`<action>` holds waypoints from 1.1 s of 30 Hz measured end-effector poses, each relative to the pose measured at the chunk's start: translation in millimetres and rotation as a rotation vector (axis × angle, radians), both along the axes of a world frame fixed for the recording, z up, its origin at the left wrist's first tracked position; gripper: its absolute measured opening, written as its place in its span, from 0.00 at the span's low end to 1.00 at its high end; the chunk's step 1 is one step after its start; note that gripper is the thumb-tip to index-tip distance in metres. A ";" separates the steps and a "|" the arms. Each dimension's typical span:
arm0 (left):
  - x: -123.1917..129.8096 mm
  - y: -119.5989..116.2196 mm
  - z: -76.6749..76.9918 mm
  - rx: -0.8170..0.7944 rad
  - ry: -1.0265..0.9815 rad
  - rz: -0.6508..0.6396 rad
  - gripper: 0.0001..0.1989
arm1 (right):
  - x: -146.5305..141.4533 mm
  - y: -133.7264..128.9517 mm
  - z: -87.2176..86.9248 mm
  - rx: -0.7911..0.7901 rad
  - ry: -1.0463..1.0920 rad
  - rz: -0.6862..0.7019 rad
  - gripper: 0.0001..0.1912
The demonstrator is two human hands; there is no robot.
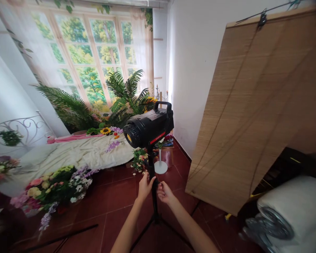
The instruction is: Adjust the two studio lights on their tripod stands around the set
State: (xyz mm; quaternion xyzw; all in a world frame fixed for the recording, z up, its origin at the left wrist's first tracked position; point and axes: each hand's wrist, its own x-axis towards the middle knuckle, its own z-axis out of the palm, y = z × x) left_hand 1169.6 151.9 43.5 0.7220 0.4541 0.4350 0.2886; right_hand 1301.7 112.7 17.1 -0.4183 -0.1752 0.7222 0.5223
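Note:
A black studio light (pixel 149 127) with a top handle and a red strip is mounted on a black light stand (pixel 155 203), its round front facing left. My left hand (pixel 145 186) is closed around the stand's pole, below the light. On the pole's right side, my right hand (pixel 164 192) has its fingers curled at a small dark knob, mostly hidden by the fingertips. The stand's legs spread over the floor between my forearms.
Left of the stand is a bed (pixel 94 149) with cream bedding. A large flower arrangement (pixel 52 189) stands before it. Bamboo blinds (pixel 242 105) hang at right, above a rolled white bundle (pixel 295 207). A dark pole (pixel 65 237) lies on the red tiles. Behind the light is a white round-based stand (pixel 160 168).

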 end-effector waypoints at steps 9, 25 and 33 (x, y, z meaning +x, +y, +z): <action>1.4 -0.3 0.2 0.018 -0.007 0.017 0.18 | 18.4 -13.2 -2.6 0.128 -0.645 -0.055 0.17; 1.6 -2.0 -1.9 -0.005 -0.012 0.018 0.18 | -2.4 -4.4 4.1 -0.048 -0.175 -0.129 0.22; 2.2 -3.5 0.0 -0.015 -0.024 0.021 0.18 | 2.3 -7.5 12.6 -0.098 -0.034 -0.051 0.22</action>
